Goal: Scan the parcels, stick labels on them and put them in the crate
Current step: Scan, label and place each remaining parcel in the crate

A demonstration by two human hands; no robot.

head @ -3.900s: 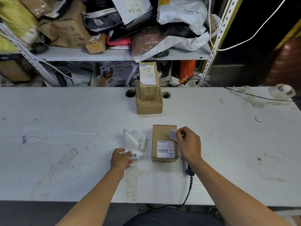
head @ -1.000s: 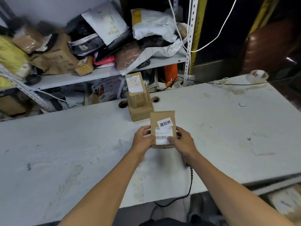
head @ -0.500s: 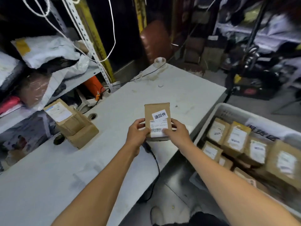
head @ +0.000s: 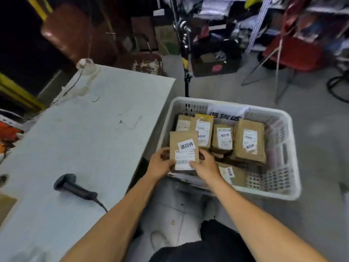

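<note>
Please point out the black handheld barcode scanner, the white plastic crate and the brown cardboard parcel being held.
Black handheld barcode scanner (head: 72, 187): head view, on its handle.
White plastic crate (head: 293, 159): head view, on its right rim.
Brown cardboard parcel (head: 182, 138): head view, on its bare upper face.

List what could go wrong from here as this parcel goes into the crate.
1. The parcel, gripped at its lower edges by the left hand and right hand, is over the crate's near-left corner; let go early, it may catch the rim or fall to the floor.
2. The packed parcels lean upright; dropping this one in could topple them.
</note>
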